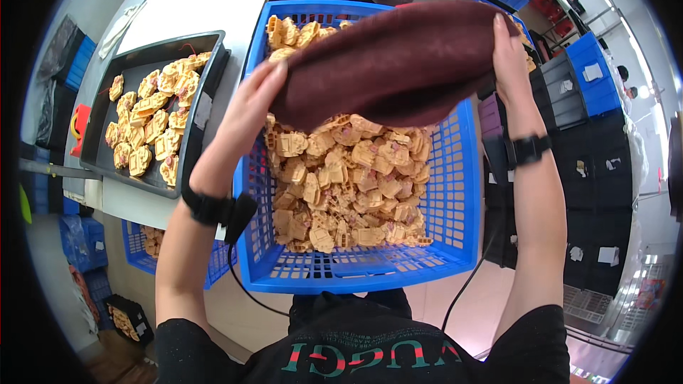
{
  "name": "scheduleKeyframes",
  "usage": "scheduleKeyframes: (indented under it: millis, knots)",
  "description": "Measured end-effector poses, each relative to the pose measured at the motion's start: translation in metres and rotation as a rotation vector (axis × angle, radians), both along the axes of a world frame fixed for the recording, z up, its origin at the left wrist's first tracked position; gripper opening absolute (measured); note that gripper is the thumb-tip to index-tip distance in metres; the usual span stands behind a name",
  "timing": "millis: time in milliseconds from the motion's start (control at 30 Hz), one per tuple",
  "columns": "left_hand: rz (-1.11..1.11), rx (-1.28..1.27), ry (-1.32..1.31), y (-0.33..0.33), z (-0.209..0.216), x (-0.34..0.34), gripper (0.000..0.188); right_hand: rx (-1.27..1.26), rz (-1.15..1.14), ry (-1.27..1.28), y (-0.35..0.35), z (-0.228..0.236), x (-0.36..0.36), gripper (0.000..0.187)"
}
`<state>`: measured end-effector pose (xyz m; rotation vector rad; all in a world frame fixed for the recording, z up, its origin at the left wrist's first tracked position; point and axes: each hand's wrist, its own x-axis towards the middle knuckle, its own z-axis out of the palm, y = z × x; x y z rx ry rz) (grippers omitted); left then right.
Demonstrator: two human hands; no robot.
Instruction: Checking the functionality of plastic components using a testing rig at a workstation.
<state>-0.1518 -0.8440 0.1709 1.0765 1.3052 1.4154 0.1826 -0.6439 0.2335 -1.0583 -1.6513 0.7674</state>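
Observation:
A dark maroon cloth (391,60) is stretched between my two hands above a large blue plastic basket (459,185). My left hand (252,96) grips the cloth's left end, thumb on top. At the cloth's right end, my right hand (509,57) is closed on it, with part of the fingers hidden. Under the cloth, the basket holds a heap of tan moulded plastic parts (348,185), some with small pinkish pieces in them. The cloth covers the middle of the far half of the heap.
On the white table (160,25) to the left lies a black tray (107,142) of similar tan parts. A red object (78,128) sits beside it. Blue crates (587,75) and black bins (594,192) stand at the right. Another blue basket (135,245) is partly under the table.

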Motion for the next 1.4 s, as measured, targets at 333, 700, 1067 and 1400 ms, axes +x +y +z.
scheduleKeyframes:
  millis: [333,700,1067,1400]
  knots:
    - [-0.019,-0.365,0.270,-0.178,-0.027,0.163,0.025,-0.439,-0.145,0.481,-0.272,0.034,0.320,0.045]
    - [-0.843,-0.078,0.631,-0.161,0.008,0.488,0.064,-0.522,0.053,0.307,-0.357,-0.009,0.452,0.043]
    - [-0.028,-0.070,0.435,-0.114,-0.004,0.498,0.044,-0.718,0.672,-0.297,-0.241,-0.024,0.480,0.044]
    - [0.817,0.276,0.803,-0.114,0.083,0.477,0.035,-1.424,0.351,-0.436,-0.220,-0.291,0.710,0.019]
